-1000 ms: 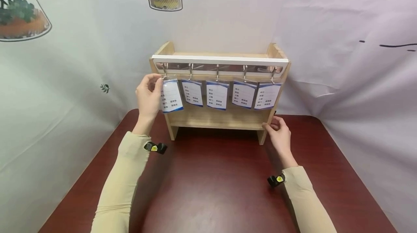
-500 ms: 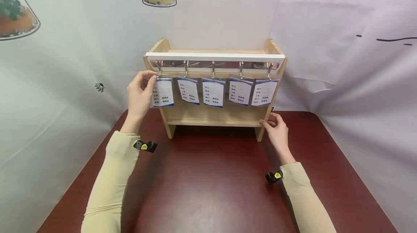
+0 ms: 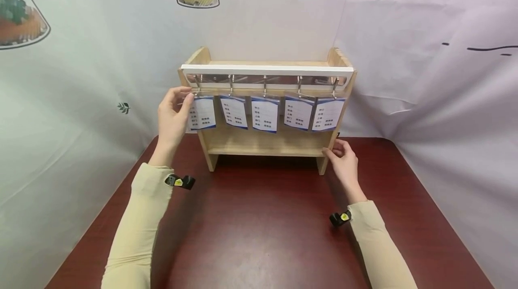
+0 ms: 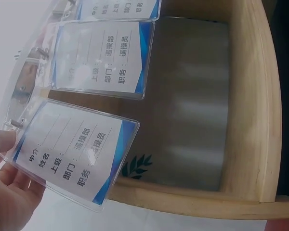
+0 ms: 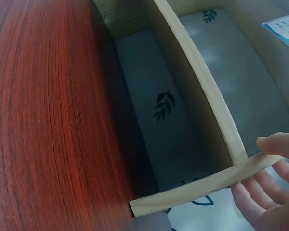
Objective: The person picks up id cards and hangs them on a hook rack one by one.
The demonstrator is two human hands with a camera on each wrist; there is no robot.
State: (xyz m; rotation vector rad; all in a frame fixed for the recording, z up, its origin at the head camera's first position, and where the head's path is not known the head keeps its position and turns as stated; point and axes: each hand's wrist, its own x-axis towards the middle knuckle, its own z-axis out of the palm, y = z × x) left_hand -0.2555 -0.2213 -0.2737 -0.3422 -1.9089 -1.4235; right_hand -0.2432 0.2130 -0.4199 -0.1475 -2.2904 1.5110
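Several clear-sleeved name badges hang in a row from metal hooks [image 3: 265, 86] on a white rail [image 3: 267, 69]. My left hand [image 3: 171, 116] pinches the leftmost badge [image 3: 203, 113] near its upper outer corner. In the left wrist view that badge [image 4: 74, 149] tilts, with the thumb in front and the other fingers behind it. Its top edge is at the hook; whether the hook passes through its hole is hard to tell. My right hand [image 3: 343, 163] grips the right side panel of the wooden shelf [image 3: 265, 147], its thumb on the front edge in the right wrist view.
The shelf stands on a dark red table [image 3: 259, 226] against a pale fabric backdrop [image 3: 279, 15] printed with plants. Below its middle board [image 5: 202, 82] is an open lower bay. Black straps with camera mounts [image 3: 180, 182] sit at both wrists.
The whole view has shifted slightly, moving the scene left and up. The leftmost badge hangs a little straighter than a second ago. Both hands keep their holds, almost still over the last half second.
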